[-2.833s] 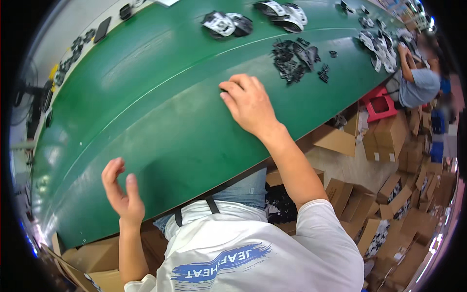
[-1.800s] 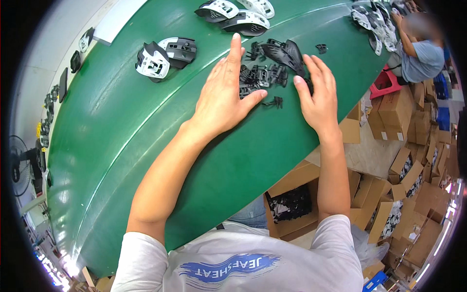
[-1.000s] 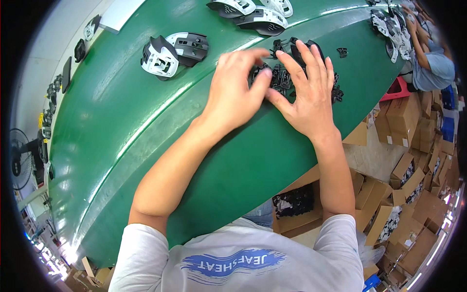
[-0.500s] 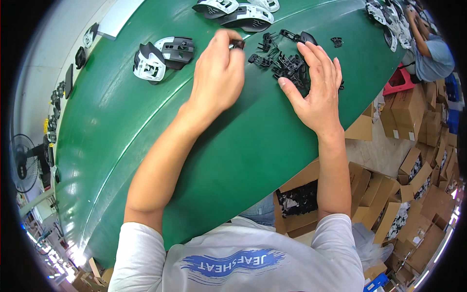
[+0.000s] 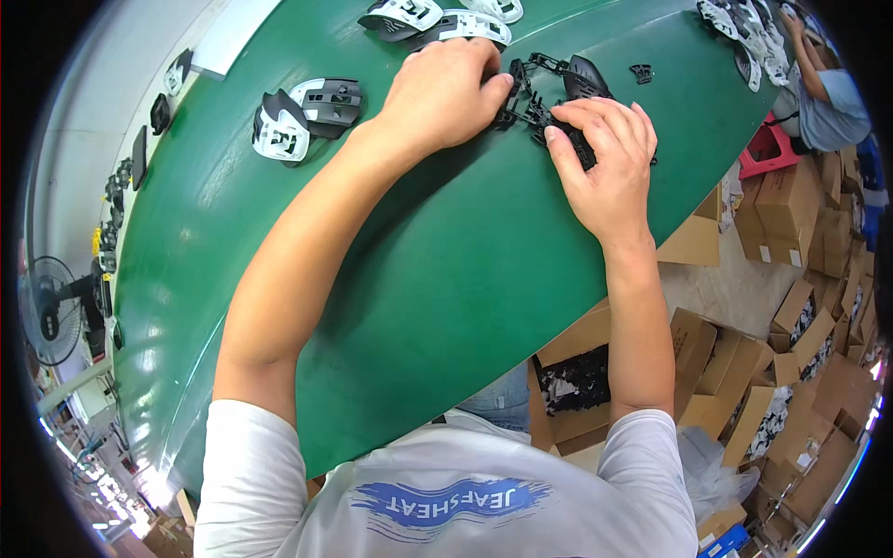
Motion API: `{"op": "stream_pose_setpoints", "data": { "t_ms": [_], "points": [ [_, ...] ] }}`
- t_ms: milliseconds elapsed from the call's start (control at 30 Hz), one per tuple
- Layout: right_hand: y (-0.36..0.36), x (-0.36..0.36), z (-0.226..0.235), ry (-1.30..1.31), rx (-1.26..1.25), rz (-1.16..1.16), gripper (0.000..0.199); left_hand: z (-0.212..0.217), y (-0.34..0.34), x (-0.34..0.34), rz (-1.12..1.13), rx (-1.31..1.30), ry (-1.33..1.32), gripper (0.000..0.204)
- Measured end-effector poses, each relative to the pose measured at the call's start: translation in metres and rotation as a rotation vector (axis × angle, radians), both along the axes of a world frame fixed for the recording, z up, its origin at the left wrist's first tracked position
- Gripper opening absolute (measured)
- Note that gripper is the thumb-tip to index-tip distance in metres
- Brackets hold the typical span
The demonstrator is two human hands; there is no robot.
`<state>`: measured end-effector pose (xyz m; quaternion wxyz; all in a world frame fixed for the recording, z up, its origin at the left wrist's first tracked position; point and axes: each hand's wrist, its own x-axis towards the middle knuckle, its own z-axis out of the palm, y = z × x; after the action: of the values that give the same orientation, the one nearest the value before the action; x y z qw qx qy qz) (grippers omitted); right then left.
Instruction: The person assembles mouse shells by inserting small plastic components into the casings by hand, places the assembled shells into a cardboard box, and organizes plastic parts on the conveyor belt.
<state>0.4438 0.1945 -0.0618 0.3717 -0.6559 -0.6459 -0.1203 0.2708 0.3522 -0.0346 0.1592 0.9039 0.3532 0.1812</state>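
A loose pile of black plastic parts (image 5: 533, 109) lies on the green surface (image 5: 446, 260), toward its right-hand end, well in from the near edge that slants up past the person's body. The left hand (image 5: 445, 91) is at the pile's left side, back toward the far edge, with its fingers bent and the thumb standing a little off them; the fingertips are partly hidden, so I cannot tell whether it holds a piece. The right hand (image 5: 609, 158) comes over the near edge and lies wide across the pile's near right side, thumb well apart from the fingers, covering some of the parts; whether it presses on them I cannot tell. A smooth black shell (image 5: 586, 79) rests at the back of the pile, and a small black clip (image 5: 640, 73) sits alone to its right. Toward the far edge, left of the left hand, a white-and-black shell (image 5: 280, 128) leans against a black-and-white shell (image 5: 333, 107); more shells (image 5: 400, 17) are grouped farther back, beyond the left hand. Near the surface's right end, by a co-worker in a blue-grey shirt (image 5: 831, 107), lies a heap of white and black shells (image 5: 744, 37). Below the near edge stands an open carton (image 5: 569, 428) with dark bits inside
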Motion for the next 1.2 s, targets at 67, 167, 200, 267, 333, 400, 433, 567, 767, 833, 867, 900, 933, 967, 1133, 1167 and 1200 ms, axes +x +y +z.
{"op": "stream_pose_setpoints", "data": {
  "t_ms": [67,167,200,267,333,400,433,567,767,833,867,900,933,967,1133,1167,1200],
  "points": [
    [0.0,0.0,0.002,0.01,0.015,0.002,0.015,-0.004,-0.002,0.001,-0.072,0.09,-0.049,0.034],
    [0.0,0.004,0.0,0.002,0.057,-0.033,0.01,-0.002,0.0,0.006,-0.006,-0.023,-0.071,0.03],
    [0.001,0.006,-0.001,0.043,0.106,-0.042,0.009,0.0,0.001,0.007,0.028,-0.083,-0.03,0.027],
    [0.002,0.006,-0.002,0.087,0.159,-0.047,0.008,-0.004,0.004,0.004,0.005,-0.073,-0.059,0.027],
    [0.004,0.008,-0.002,0.169,0.234,-0.104,0.008,0.0,0.004,0.003,-0.079,-0.075,-0.072,0.032],
    [0.004,0.011,-0.002,0.179,0.234,-0.106,0.008,-0.011,0.009,0.0,-0.161,0.053,-0.1,0.035],
    [0.003,0.012,-0.003,0.191,0.228,-0.106,0.008,-0.008,0.006,-0.001,-0.24,0.175,-0.128,0.037],
    [0.003,0.012,-0.005,0.207,0.227,-0.115,0.008,0.005,0.007,0.002,-0.33,0.153,0.044,0.04],
    [0.005,0.008,-0.003,0.211,0.213,-0.105,0.007,0.008,0.02,0.003,-0.461,0.083,0.124,0.034],
    [0.004,0.009,-0.002,0.195,0.232,-0.089,0.007,0.009,0.021,-0.003,-0.421,0.054,0.031,0.029],
    [0.002,0.009,-0.001,0.198,0.234,-0.089,0.007,0.011,0.02,-0.01,-0.421,0.056,0.034,0.029],
    [0.001,0.008,0.001,0.211,0.253,-0.074,0.008,0.012,0.017,-0.02,-0.382,0.023,-0.07,0.027],
    [-0.001,0.006,0.002,0.225,0.272,-0.061,0.008,0.014,0.012,-0.031,-0.344,-0.008,-0.174,0.025],
    [-0.003,0.003,0.003,0.227,0.273,-0.063,0.008,0.018,0.003,-0.042,-0.346,-0.008,-0.172,0.025],
    [-0.043,-0.067,0.01,-0.055,0.136,0.295,0.017,0.038,-0.067,-0.12,-0.225,-0.312,-0.14,0.023],
    [-0.052,-0.083,0.01,-0.07,0.075,0.345,0.016,0.035,-0.079,-0.128,-0.217,-0.319,-0.129,0.023],
    [-0.058,-0.095,0.005,-0.076,0.015,0.357,0.016,0.031,-0.091,-0.137,-0.227,-0.274,-0.088,0.023]
  ]
}}
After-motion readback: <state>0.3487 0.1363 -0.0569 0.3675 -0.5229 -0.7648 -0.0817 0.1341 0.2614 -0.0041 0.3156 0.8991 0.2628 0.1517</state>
